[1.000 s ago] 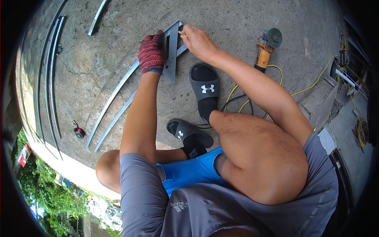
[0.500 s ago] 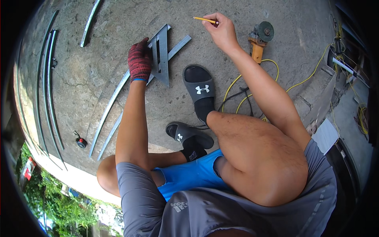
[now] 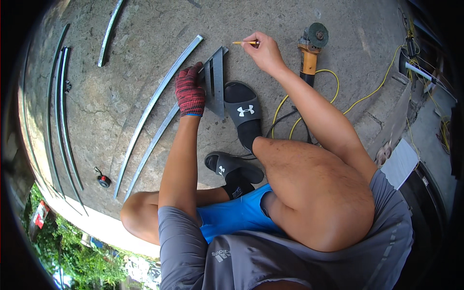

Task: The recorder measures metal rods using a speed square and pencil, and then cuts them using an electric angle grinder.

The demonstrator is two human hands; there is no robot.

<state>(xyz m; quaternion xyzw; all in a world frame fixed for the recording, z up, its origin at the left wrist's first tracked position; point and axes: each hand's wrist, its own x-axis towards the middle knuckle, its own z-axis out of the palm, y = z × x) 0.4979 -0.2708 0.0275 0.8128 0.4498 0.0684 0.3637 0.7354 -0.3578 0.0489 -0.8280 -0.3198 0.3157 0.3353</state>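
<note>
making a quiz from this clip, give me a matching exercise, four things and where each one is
Things:
1. pencil
2. square
3. grinder
4. tape measure

Places:
A. lying alone on the concrete at the person's far left
B. under the gloved left hand, on a metal strip
C. in the bare right hand
D. on the ground just right of the right hand, yellow cord trailing from it

Pairs: 1-C, 2-B, 3-D, 4-A
</note>
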